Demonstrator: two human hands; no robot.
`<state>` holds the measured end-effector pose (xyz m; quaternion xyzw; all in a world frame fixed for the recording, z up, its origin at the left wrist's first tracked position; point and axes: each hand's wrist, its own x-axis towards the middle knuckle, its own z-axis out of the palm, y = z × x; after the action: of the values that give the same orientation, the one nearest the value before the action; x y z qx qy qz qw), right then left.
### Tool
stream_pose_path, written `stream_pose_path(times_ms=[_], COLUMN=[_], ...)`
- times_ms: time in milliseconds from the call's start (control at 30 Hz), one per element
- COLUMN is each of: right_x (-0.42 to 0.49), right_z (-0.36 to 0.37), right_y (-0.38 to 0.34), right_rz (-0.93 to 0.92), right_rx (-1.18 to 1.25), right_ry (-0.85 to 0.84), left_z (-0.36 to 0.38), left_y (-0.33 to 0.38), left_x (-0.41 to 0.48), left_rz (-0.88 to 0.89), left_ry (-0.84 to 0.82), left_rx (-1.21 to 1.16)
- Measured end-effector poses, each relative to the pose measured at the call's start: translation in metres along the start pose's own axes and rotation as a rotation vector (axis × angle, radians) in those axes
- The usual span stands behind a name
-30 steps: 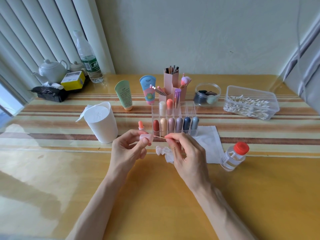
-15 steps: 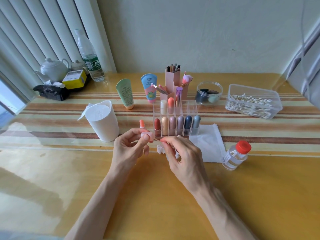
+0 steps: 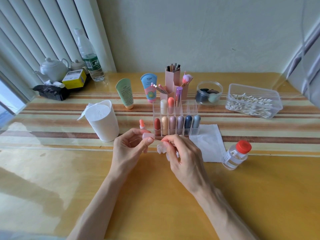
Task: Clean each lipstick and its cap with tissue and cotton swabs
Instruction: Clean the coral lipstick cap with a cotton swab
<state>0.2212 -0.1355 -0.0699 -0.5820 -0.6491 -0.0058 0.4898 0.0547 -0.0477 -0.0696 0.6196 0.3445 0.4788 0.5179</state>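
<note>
My left hand pinches a pale pink lipstick cap between thumb and fingers. My right hand pinches a thin cotton swab whose tip points into the cap, and a crumpled tissue sits under its fingers. An uncapped coral lipstick stands upright on the table just behind my left hand. A clear organizer holds several capped lipsticks in two rows. A flat tissue lies to the right of my hands.
A white tissue tub stands to the left. A clear red-capped bottle is at the right. Farther back sit a swab box, a sponge jar, pink brush holders, two tubes, a teapot and a water bottle.
My right hand has dropped a little and turned, drawing the swab shorter against the cap. My left hand keeps the cap in nearly the same spot.
</note>
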Motion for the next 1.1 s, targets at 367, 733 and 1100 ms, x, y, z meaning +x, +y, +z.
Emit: stream_pose_path(times_ms=[367, 733, 1100], right_x=[0.0016, 0.0034, 0.0017], right_z=[0.0004, -0.0011, 0.0010], right_y=[0.0006, -0.0023, -0.0041], right_rz=[0.047, 0.151, 0.186], right_rx=[-0.009, 0.055, 0.212], right_ry=[0.064, 0.052, -0.056], left_z=[-0.0019, 0.0015, -0.0016], left_y=[-0.0073, -0.0023, -0.0023], left_x=[0.0016, 0.0011, 0.0004], left_rz=[0.022, -0.002, 0.030], left_ry=[-0.040, -0.048, 0.002], left_rx=[0.043, -0.057, -0.060])
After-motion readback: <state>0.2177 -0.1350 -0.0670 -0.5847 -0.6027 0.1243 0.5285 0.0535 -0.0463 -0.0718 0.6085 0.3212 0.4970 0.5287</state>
